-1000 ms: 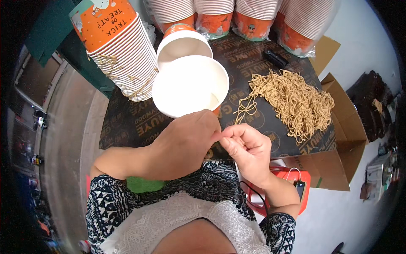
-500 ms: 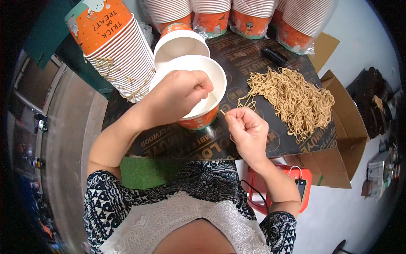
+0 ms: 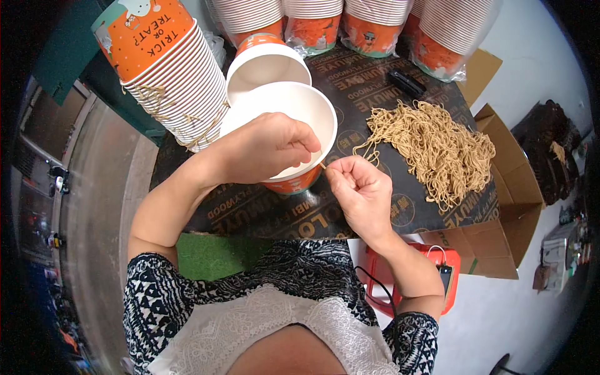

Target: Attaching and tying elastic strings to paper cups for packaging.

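A paper bucket (image 3: 315,103), white inside and orange outside, stands tilted on the dark table in front of me. My left hand (image 3: 275,147) reaches over its opening with curled fingers; whatever they hold, if anything, is hidden. At the bucket's right side, my right hand (image 3: 362,190) pinches the end of a tan cord (image 3: 324,166) between thumb and fingertips, and the tip meets the bucket just below the rim. To the right lies a loose heap of tan cords (image 3: 431,153), with a few strands trailing toward my right hand.
Behind the bucket, another bucket (image 3: 269,69) lies tipped with its mouth toward me. A tall leaning stack of buckets (image 3: 175,81) with cords on it is at the left. Bagged bucket stacks (image 3: 312,31) line the back, near a black object (image 3: 406,82). An open carton (image 3: 515,187) adjoins the table's right side.
My right hand has moved slightly left and up, bringing the cord's tip against the bucket. My left hand has shifted a little down and right, its fingers slightly less tightly curled.
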### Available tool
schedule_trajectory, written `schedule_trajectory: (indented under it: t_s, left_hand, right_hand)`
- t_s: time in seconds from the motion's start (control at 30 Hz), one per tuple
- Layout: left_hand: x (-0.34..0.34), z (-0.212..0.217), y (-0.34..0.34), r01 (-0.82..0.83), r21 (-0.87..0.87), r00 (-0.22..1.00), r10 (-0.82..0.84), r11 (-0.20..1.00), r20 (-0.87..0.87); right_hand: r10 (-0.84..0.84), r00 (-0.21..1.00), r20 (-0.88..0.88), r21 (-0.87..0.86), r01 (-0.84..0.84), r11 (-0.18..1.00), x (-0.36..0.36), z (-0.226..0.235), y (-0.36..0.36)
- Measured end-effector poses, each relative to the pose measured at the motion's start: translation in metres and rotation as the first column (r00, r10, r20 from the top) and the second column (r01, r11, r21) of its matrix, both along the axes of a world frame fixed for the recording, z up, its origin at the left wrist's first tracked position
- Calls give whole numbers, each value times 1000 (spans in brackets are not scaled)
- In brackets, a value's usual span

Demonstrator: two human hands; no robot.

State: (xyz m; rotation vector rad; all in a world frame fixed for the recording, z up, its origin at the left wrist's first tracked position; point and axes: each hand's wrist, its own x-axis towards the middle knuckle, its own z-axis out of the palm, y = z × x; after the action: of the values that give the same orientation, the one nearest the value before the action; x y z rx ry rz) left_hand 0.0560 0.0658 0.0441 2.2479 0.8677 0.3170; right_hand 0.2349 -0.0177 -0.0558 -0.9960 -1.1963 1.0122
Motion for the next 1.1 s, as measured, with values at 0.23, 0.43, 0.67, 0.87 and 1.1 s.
schedule_trajectory:
  t_s: [0.23, 0.43, 0.67, 0.87, 1.1]
  left_hand:
    - [2, -2, 5, 108, 73, 994, -107, 991, -22]
    - [7, -7, 7, 113, 5, 993, -113, 994, 31]
    - [5, -7, -1, -14, -73, 999, 17, 997, 42]
    - [0, -8, -7, -107, -183, 971, 143, 977, 194]
    - [8, -21, -11, 100, -337, 857, 91, 936, 508]
  right_hand:
    - [-20, 997, 72, 23, 18, 1000, -1, 1, 6]
    - [-14, 1000, 13, 50, 14, 999, -7, -3, 9]
    - [-12, 962, 274, 115, -20, 993, 1, -4, -1]
    - [27, 890, 455, 168, -115, 979, 14, -18, -14]
    - [31, 866, 498, 208, -154, 966, 9, -16, -13]
